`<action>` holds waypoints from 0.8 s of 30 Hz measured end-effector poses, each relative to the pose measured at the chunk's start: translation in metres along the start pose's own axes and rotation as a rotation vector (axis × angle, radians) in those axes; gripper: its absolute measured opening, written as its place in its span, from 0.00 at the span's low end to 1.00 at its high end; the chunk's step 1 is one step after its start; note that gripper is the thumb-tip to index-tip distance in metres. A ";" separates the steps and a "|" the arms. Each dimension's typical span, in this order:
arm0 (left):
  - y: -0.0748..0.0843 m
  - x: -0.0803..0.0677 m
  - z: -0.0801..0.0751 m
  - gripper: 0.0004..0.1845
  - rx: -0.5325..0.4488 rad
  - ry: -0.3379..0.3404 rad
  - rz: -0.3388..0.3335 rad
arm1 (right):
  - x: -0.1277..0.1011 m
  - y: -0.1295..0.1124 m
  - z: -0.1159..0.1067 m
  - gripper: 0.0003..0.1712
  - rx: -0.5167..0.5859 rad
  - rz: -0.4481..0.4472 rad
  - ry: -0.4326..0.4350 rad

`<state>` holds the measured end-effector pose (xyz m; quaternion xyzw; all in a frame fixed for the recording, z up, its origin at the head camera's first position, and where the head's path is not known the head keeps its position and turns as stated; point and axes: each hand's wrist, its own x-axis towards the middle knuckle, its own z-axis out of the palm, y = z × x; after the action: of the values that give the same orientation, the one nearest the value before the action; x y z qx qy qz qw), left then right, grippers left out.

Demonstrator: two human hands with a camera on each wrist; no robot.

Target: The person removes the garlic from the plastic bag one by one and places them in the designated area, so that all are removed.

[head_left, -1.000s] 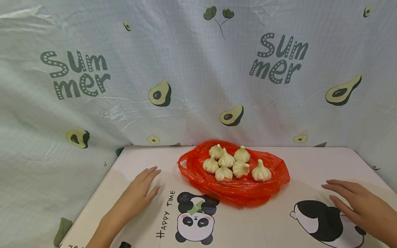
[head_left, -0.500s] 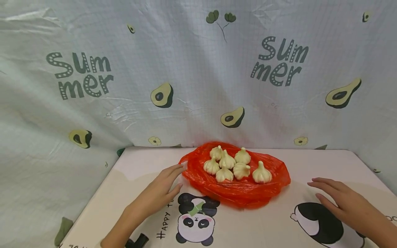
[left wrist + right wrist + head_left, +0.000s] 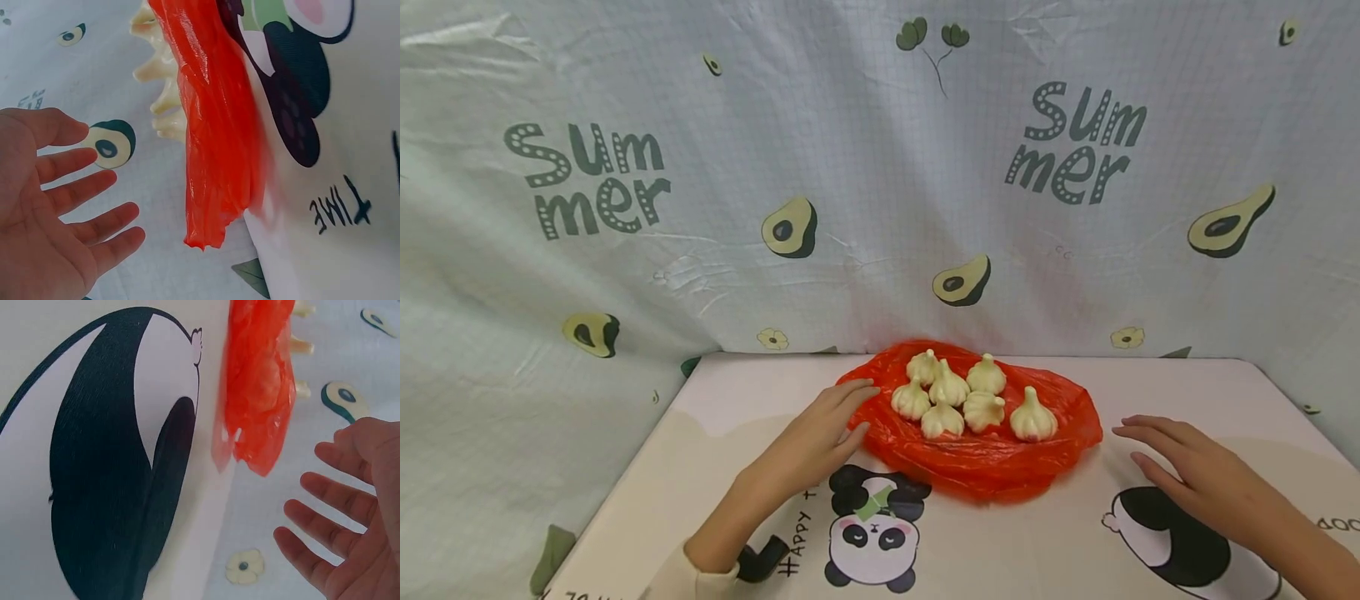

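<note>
Behind the table hangs a pale backdrop printed with avocados and the word "Summer", filling most of the head view. Below it lies the table, its cover printed with a panda and the words "HAPPY TIME" near the front edge, and a second black-and-white figure toward the right. In the middle of the table, toward the back, sits a crumpled orange bag, spread flat, with seven garlic bulbs clustered on top of it. The left hand reaches in from the lower left, fingers straight and relaxed, its fingertips at the bag's left edge; the left wrist view shows the palm bare and the fingers spread just beside the plastic, and whether they touch it cannot be told. The right hand hovers low over the table to the right of the bag, near its edge but apart from it, fingers extended and slightly spread, holding nothing. A small dark object lies by the left sleeve.
</note>
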<state>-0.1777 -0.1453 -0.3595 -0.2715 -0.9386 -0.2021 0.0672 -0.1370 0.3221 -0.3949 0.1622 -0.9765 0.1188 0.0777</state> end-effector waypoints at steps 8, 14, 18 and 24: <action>0.000 0.014 0.005 0.27 -0.052 -0.017 0.020 | 0.012 -0.010 0.006 0.22 0.087 0.020 -0.053; 0.000 0.022 0.008 0.26 -0.061 -0.012 0.049 | 0.022 -0.011 0.004 0.21 0.154 0.020 -0.043; -0.001 0.026 0.009 0.25 -0.060 -0.017 0.059 | 0.027 -0.008 0.002 0.23 0.174 0.042 -0.056; -0.008 0.032 0.009 0.25 -0.010 -0.078 0.021 | 0.034 -0.005 -0.002 0.25 0.189 0.057 -0.080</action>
<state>-0.2096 -0.1328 -0.3628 -0.2894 -0.9365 -0.1954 0.0314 -0.1666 0.3080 -0.3858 0.1454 -0.9675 0.2058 0.0197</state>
